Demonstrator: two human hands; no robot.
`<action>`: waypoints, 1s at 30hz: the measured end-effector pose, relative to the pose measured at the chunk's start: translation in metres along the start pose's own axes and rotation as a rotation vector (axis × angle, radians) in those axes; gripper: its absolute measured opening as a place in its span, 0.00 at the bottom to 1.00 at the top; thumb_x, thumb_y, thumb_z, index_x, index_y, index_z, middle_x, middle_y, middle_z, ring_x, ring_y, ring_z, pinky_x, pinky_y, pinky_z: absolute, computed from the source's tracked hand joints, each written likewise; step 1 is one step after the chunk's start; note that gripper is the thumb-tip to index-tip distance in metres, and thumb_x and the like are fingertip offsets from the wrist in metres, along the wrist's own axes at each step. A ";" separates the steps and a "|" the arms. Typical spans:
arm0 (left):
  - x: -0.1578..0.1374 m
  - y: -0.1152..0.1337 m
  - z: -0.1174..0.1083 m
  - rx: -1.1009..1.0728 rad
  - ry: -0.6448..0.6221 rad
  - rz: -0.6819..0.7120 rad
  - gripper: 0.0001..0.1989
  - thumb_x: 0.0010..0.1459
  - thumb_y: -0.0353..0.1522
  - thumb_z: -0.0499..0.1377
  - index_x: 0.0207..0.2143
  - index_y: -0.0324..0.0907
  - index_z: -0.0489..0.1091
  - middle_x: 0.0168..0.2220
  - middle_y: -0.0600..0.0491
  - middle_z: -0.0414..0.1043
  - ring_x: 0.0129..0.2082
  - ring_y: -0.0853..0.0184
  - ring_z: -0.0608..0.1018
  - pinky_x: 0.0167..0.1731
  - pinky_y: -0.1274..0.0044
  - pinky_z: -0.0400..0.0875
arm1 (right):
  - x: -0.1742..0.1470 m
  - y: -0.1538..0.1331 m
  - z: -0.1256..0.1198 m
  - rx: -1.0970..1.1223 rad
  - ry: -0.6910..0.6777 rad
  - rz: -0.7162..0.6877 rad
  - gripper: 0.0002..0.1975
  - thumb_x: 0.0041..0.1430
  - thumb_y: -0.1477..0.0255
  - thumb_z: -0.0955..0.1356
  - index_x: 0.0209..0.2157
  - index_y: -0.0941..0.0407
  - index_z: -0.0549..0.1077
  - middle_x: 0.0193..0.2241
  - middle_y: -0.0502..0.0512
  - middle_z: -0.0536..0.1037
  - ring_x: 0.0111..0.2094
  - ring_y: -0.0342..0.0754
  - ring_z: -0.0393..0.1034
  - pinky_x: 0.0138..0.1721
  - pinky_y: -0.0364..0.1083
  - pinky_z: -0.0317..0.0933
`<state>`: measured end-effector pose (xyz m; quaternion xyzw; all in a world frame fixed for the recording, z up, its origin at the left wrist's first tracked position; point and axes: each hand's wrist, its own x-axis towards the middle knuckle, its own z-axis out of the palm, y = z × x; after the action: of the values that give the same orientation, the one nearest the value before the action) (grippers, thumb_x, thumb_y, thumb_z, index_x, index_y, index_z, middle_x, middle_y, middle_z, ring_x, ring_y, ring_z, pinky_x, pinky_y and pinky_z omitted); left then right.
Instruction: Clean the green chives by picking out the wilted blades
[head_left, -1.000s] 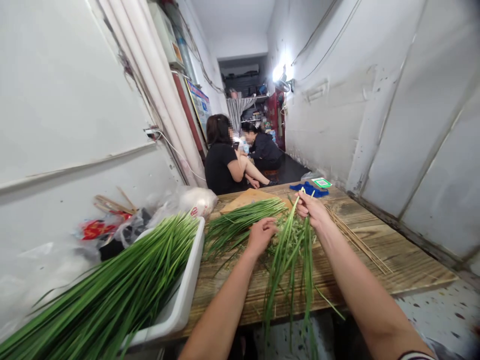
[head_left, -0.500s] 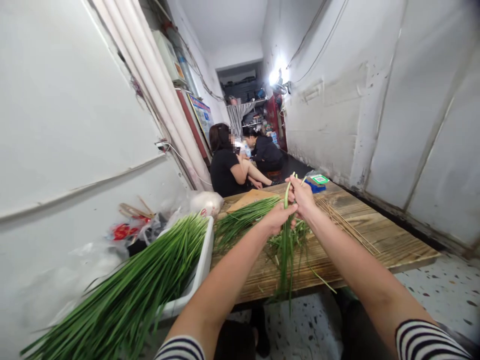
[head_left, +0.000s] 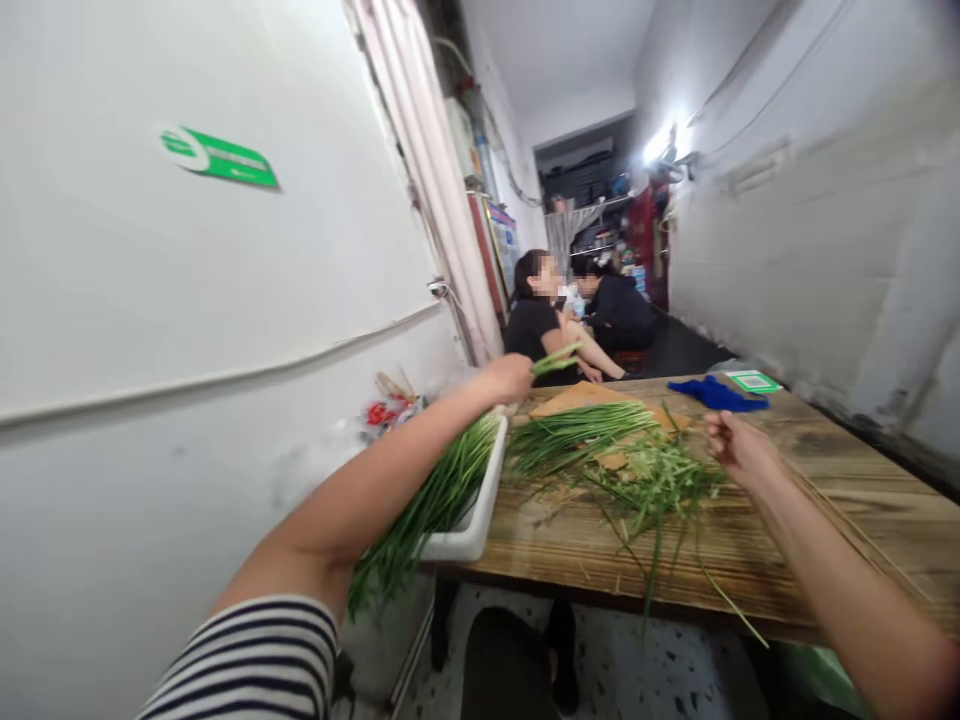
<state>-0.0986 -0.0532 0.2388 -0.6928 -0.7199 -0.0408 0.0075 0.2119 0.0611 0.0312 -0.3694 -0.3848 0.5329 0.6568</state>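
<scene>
My left hand (head_left: 510, 380) is closed round a small bunch of garlic chives (head_left: 556, 358), their pale cut ends pointing right, above the far end of a white plastic bin (head_left: 486, 500). Long green garlic chives (head_left: 439, 495) fill that bin and hang over its near side. My right hand (head_left: 739, 447) hovers over the wooden table (head_left: 540, 550) with its fingers curled together; whether anything is between them I cannot make out. Left of it lies a loose heap of leafy trimmings (head_left: 664, 475). A neater pile of chives (head_left: 577, 430) rests between heap and bin.
Brown paper (head_left: 574, 398) lies partly under the pile. Thin sticks (head_left: 847, 515) lie along the right of the table. A blue cloth (head_left: 716, 393) and a QR code card (head_left: 754, 381) are at its far edge. Two people (head_left: 615, 310) sit beyond. Plastic bags (head_left: 390, 405) are behind the bin.
My hands, together over the table on the chives before, have come apart. The left has carried the bunch leftward over the bin; the right has moved right. The view has swung left.
</scene>
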 end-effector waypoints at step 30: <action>0.086 -0.075 0.111 0.345 0.057 -0.064 0.32 0.54 0.45 0.54 0.56 0.34 0.63 0.57 0.35 0.63 0.58 0.50 0.64 0.55 0.63 0.56 | -0.003 0.065 0.003 -1.223 0.001 -0.297 0.17 0.56 0.66 0.61 0.20 0.57 0.74 0.22 0.55 0.75 0.24 0.47 0.66 0.25 0.43 0.48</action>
<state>-0.1716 0.0377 0.1307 -0.6566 -0.7374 0.0632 0.1453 0.1819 0.0684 -0.0256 -0.6209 -0.6670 0.1194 0.3941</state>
